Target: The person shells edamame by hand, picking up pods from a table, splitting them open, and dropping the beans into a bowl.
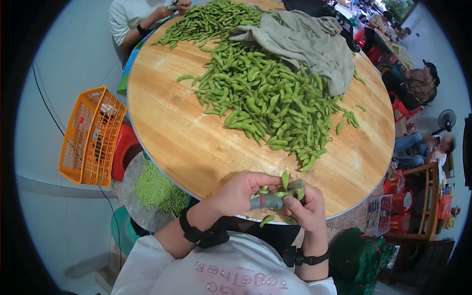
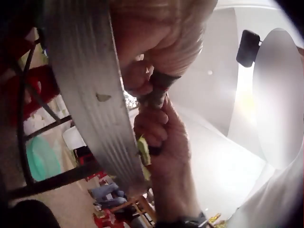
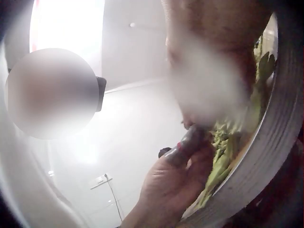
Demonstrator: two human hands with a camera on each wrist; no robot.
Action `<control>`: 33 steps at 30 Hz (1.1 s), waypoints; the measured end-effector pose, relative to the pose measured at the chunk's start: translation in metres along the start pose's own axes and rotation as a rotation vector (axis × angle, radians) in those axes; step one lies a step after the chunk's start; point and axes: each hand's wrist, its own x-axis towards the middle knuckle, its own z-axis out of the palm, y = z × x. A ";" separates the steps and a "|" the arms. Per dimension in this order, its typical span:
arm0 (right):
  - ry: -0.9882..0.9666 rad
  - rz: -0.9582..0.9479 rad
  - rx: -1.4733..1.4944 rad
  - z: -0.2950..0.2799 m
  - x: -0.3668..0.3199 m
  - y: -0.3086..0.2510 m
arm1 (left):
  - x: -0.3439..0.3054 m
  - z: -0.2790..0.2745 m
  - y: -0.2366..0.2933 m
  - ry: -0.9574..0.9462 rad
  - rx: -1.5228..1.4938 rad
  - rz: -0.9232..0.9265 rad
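Observation:
Both hands meet at the near edge of a round wooden table point(image 1: 172, 132). My left hand point(image 1: 236, 192) wears a grey thumb cover point(image 1: 271, 202) with a red band, and its thumb and forefinger pinch at a green soybean pod point(image 1: 285, 181). From the other side, my right hand point(image 1: 312, 211) grips pods between thumb and curled fingers; a dark grey cover point(image 1: 297, 186) shows by its fingertips. In the right wrist view the covered left thumb point(image 3: 183, 148) reaches the right fingers, which partly hide the pods. A loose pod point(image 1: 267, 221) lies below the hands.
A large heap of soybean pods point(image 1: 265, 93) spreads over the table, partly under a grey cloth point(image 1: 309, 44). Shelled beans point(image 1: 160, 189) fill a container at lower left. Beside it stand an orange basket point(image 1: 93, 137) and red stool point(image 1: 125, 147). Another person point(image 1: 132, 22) sits across.

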 end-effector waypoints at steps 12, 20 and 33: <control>0.075 0.229 0.675 0.016 0.005 -0.004 | -0.003 0.007 0.022 0.118 0.525 0.282; 0.051 0.211 0.919 0.027 0.003 -0.005 | -0.003 0.001 0.007 0.059 0.155 0.248; 0.361 -0.064 -0.380 0.018 0.006 -0.008 | -0.014 -0.014 0.026 0.236 -0.375 -0.183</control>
